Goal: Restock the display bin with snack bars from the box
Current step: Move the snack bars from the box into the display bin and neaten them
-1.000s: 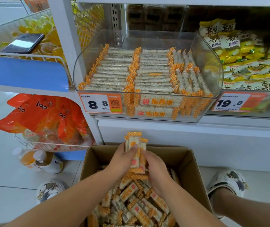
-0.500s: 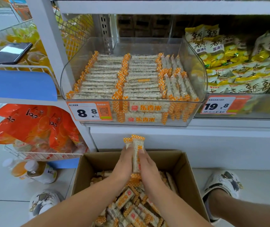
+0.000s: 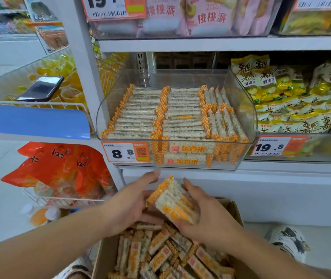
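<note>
Gripping snack bars (image 3: 173, 202), both hands (image 3: 175, 206)

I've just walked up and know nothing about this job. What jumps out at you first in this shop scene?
Two bare hands, left hand and right hand, hold a stack of snack bars between them, just above an open cardboard box heaped with more. Straight above, a clear display bin on the shelf holds neat rows of the same orange-edged bars, with an 8.8 price tag on its front.

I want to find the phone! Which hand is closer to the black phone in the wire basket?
Left. The left hand is below and right of the phone; the right hand is farther right, holding the snack bars too.
</note>
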